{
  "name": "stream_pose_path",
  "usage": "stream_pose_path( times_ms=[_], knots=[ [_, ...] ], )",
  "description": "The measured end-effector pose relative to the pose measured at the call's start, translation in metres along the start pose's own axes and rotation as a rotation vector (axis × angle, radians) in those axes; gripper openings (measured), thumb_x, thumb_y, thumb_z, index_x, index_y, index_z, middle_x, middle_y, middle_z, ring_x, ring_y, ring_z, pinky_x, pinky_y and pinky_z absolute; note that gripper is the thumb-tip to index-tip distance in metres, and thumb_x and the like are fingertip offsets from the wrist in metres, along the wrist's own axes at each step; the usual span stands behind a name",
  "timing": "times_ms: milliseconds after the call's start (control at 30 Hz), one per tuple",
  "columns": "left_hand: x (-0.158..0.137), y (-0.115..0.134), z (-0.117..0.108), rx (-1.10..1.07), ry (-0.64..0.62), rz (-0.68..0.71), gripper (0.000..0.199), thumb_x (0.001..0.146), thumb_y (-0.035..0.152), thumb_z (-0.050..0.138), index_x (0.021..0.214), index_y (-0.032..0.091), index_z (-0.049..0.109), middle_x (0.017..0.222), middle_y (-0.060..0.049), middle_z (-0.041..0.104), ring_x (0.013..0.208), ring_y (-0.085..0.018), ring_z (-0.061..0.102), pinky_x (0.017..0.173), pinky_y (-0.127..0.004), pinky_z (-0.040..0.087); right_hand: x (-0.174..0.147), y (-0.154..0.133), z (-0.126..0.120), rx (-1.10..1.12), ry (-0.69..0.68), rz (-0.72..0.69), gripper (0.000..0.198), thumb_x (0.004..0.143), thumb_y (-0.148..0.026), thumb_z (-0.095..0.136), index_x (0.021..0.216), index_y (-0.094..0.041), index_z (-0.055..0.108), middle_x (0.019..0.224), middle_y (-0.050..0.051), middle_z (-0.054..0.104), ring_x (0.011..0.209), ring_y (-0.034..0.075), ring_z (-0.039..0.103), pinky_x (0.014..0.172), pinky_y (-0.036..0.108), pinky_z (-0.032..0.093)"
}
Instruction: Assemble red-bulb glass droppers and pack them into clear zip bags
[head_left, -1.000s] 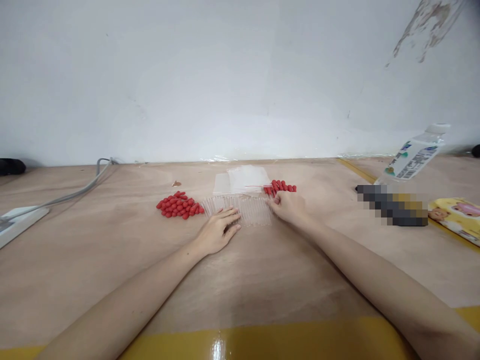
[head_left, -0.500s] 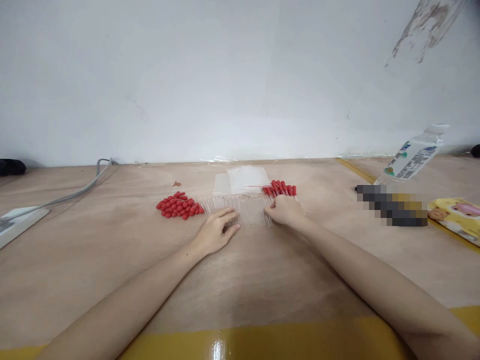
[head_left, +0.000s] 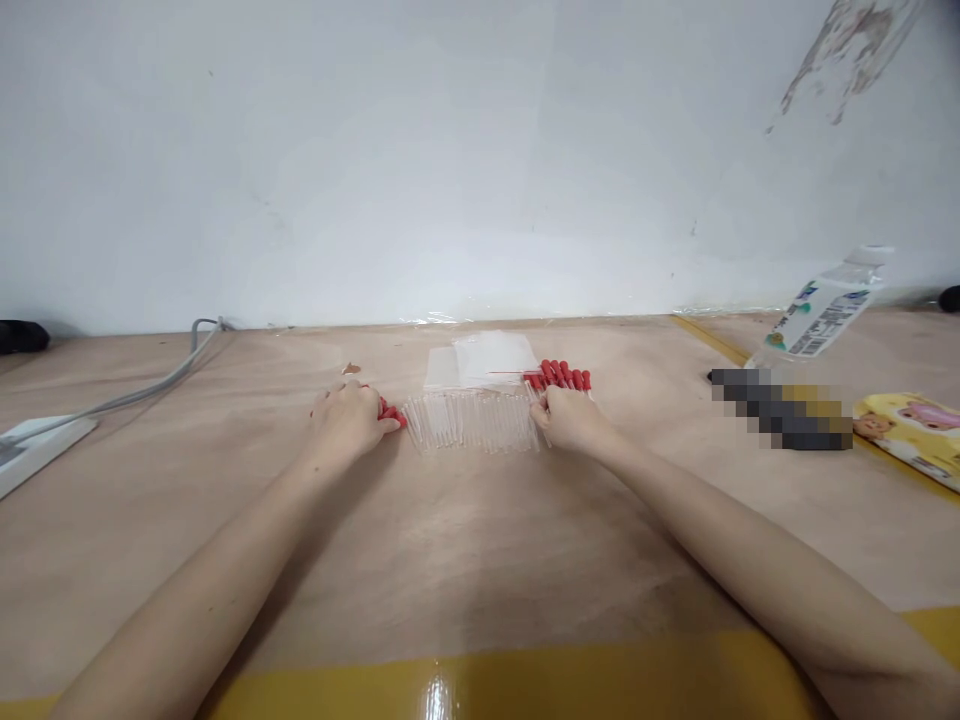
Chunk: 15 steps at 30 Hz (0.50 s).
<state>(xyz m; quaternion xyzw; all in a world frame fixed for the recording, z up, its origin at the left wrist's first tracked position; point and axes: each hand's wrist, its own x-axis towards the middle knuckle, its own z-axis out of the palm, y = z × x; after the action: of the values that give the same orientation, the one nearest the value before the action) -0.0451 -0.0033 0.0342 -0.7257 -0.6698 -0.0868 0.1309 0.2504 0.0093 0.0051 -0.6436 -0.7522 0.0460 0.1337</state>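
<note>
**Red Bulbs and Clear Tubes: Small Group Fitted, Long Row Bare**

Left hand [head_left: 349, 420]: rests palm down at left, over a pile of loose red bulbs [head_left: 389, 409]; covers most of the pile with curled fingers. Cannot tell whether grips a bulb or only touches.

Right hand [head_left: 576, 415]: sits at the right end of a row of clear tubes [head_left: 472, 422]; brings thumb and fingertips close together; appears to pinch one tube, partly masked by the fingers.

Already fitted, judging by present layout: a small group of red-topped tubes [head_left: 562, 374], just beyond the right hand, red ends to the far side.

Remaining: the bare row, side by side on the tabletop [head_left: 450, 560] between both hands, plus the loose pile. By appearance, less fitted than bare. Cannot count exactly under the hands.

Behind the row, far side: white sheets [head_left: 495, 358], overlapping.
</note>
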Motion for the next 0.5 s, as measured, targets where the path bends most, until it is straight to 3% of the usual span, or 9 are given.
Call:
stream_pose_path(
  times_ms=[167,300,400,500],
  knots=[
    [0.0,-0.002,-0.001,0.026,0.029,0.03,0.027,0.069,0.032,0.057,0.047,0.019,0.052,0.06,-0.007,0.058,0.068,-0.024,0.057,0.063,-0.034,0.04,-0.007,0.001,0.0,0.11,0.065,-0.081,0.014,0.085,-0.025,0.039,0.085,-0.014,0.048,0.076,0.011,0.062,0.067,0.02,0.056,0.061,0.028,0.034],
    [-0.002,0.004,-0.011,0.015,0.083,0.018,0.019,0.071,0.026,0.054,0.054,0.017,0.054,0.07,-0.012,0.061,0.078,-0.029,0.058,0.063,-0.036,0.043,-0.021,0.001,0.001,0.272,0.083,-0.231,0.013,0.087,-0.024,0.037,0.093,-0.016,0.046,0.082,0.006,0.062,0.07,0.018,0.056,0.06,0.026,0.036],
    [-0.009,0.027,-0.012,-0.244,0.18,0.083,0.009,0.074,0.023,0.052,0.07,0.017,0.058,0.079,-0.01,0.063,0.081,-0.027,0.059,0.063,-0.034,0.046,-0.033,0.003,0.007,0.371,0.121,-0.33,0.018,0.087,-0.025,0.04,0.1,-0.018,0.049,0.083,0.004,0.063,0.075,0.017,0.057,0.065,0.027,0.039],
    [-0.024,0.06,0.002,-0.736,0.213,0.163,0.011,0.078,0.026,0.052,0.079,0.016,0.057,0.073,-0.005,0.064,0.066,-0.018,0.061,0.057,-0.028,0.048,-0.042,0.004,0.015,0.444,0.207,-0.424,0.021,0.087,-0.028,0.042,0.101,-0.018,0.054,0.085,0.004,0.064,0.077,0.016,0.058,0.07,0.028,0.041]
  ],
)
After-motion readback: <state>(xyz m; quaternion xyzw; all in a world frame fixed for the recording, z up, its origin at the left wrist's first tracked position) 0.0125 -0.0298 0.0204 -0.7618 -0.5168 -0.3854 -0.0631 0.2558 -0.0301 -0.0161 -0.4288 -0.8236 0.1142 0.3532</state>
